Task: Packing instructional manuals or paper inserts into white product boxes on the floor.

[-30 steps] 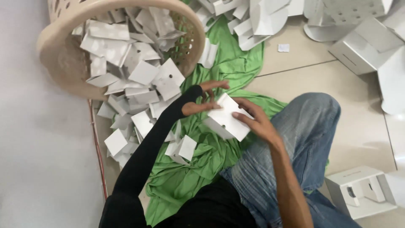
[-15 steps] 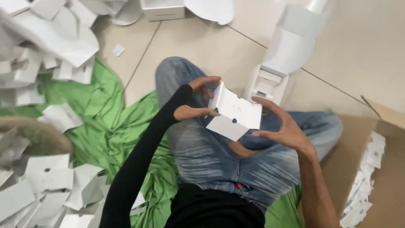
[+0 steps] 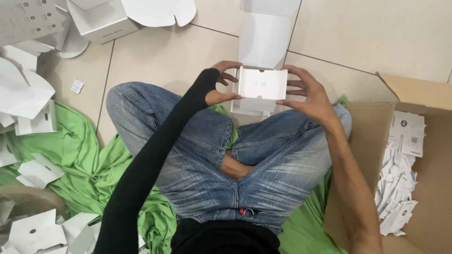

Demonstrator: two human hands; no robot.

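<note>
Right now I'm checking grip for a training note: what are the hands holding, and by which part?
Both hands, left and right, hold a small white cardboard box by its two opposite side edges.

We have a single head-worn view, looking steeply down from close above our crossed legs (image 3: 212,160) onto the tiled floor (image 3: 358,37); no second view shares the scene.
</note>
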